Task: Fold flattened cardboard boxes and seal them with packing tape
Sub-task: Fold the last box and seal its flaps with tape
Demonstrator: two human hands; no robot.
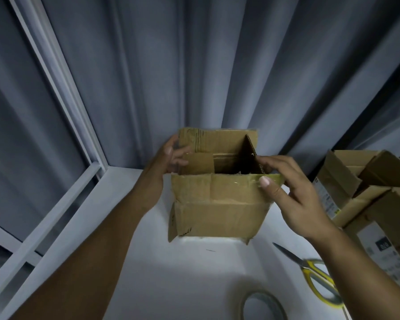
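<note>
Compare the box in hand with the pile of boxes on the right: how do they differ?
The held box stands upright, top open, flaps up; the piled boxes lean tilted on one another. The left hand and right hand grip the held box; the piled boxes are untouched. The piled boxes carry white printed labels; the held box shows only old tape. Both are brown corrugated cardboard.

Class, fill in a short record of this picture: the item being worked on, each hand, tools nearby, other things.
Item: box, upright, top flaps open
Left hand: holds the box's left side
Right hand: pinches the near flap, thumb on its edge
Tools: scissors and tape roll lying on the table
Other: pile of boxes at right
</note>
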